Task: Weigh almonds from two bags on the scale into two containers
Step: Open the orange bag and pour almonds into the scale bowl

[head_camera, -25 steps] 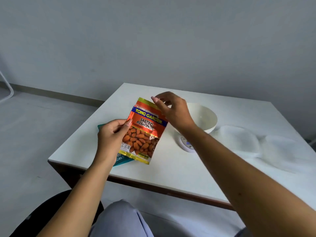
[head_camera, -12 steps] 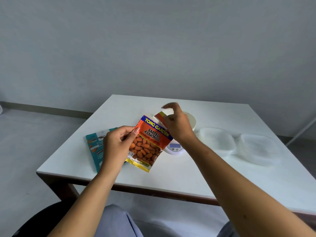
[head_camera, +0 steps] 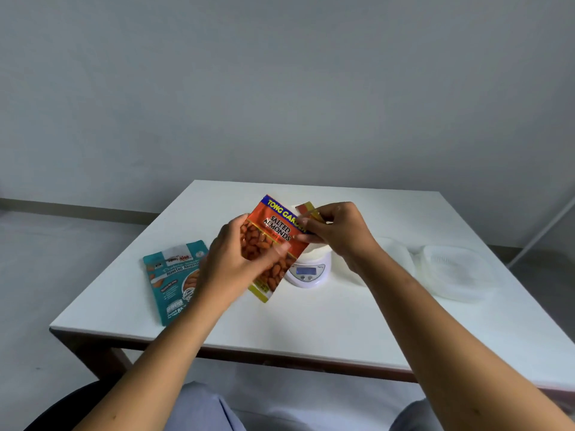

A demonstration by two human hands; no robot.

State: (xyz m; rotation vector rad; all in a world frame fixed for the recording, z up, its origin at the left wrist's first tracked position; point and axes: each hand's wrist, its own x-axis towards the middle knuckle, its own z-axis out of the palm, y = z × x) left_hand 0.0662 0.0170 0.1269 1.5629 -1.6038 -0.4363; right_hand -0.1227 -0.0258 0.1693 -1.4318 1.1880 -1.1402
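I hold an orange bag of salted almonds (head_camera: 273, 241) tilted above the white table (head_camera: 311, 318). My left hand (head_camera: 236, 262) grips its lower left side. My right hand (head_camera: 339, 231) pinches the bag's top right corner, where a torn strip (head_camera: 306, 209) sticks up. Behind the bag stands a white scale (head_camera: 308, 270) with a lit display; a white bowl on it is mostly hidden by the bag and my right hand. A teal bag of roasted almonds (head_camera: 174, 281) lies flat on the table to the left. Two clear plastic containers, one (head_camera: 395, 253) partly hidden and one (head_camera: 454, 272), sit to the right.
The table's front edge (head_camera: 249, 345) runs close to my lap. A grey wall stands behind the table and grey floor lies to the left. A thin white pole (head_camera: 541, 234) leans at the far right.
The top strip of the orange bag has been torn away toward the right. The bag has risen and tilted, and my view has pulled back, so the teal bag shows fully.
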